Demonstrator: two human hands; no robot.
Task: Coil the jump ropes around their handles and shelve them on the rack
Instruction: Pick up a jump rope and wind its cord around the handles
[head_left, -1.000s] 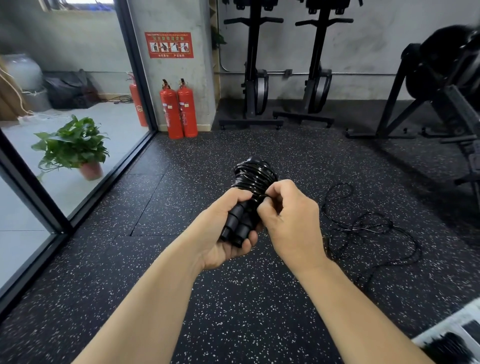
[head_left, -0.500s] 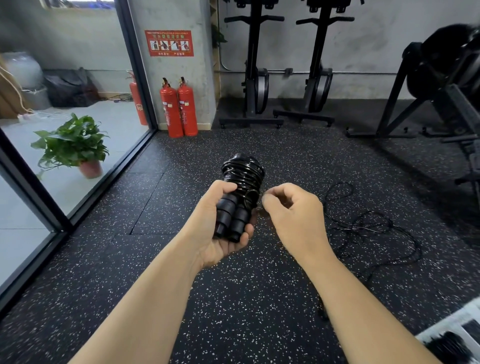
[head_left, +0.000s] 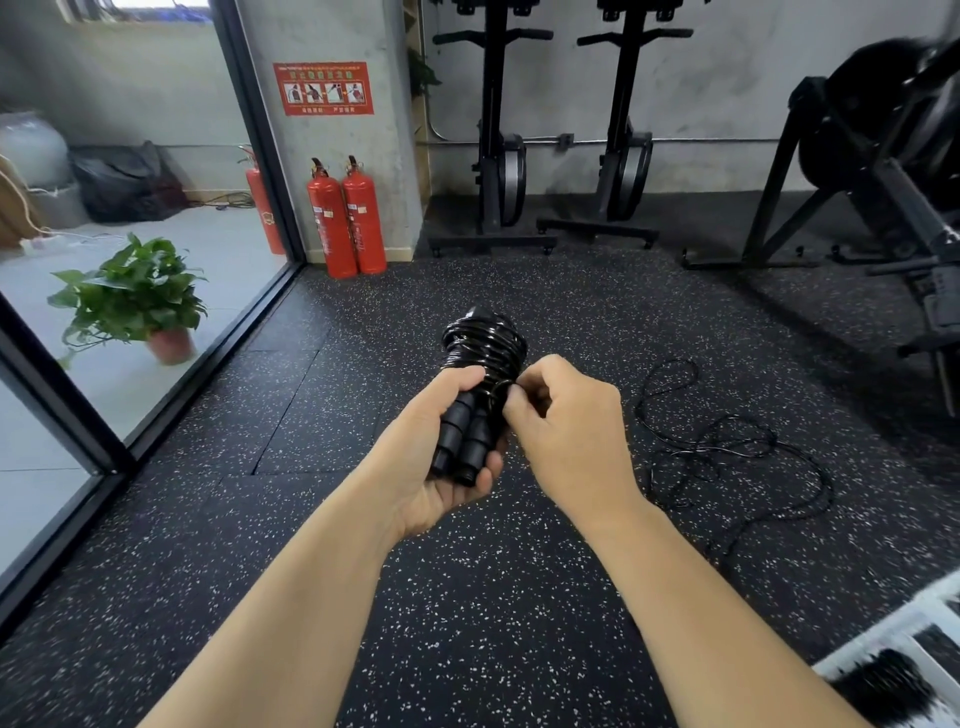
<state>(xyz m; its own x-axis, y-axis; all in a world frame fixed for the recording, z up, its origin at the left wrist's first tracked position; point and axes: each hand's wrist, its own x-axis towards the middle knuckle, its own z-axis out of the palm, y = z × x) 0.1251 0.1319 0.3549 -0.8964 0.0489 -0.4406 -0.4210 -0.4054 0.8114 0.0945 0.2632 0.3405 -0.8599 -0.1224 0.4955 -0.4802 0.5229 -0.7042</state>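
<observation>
Head view: one left hand (head_left: 436, 467) grips two black handles (head_left: 467, 441) at centre, with one jump rope (head_left: 485, 345) coiled round their tops. One right hand (head_left: 566, 431) pinches a strand of that coil. A second rope (head_left: 727, 447) lies loose on the floor (head_left: 467, 623) at 3 o'clock. Three fire extinguishers (head_left: 332, 218) stand at 11 o'clock.

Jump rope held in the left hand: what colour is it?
The jump rope is glossy black, handles too; head view.

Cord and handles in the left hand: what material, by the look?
The cord looks like glossy black plastic, maybe PVC-coated: sharp highlights run along each coil. The handles look like matte black rubber or foam, ribbed, with no glare.
</observation>
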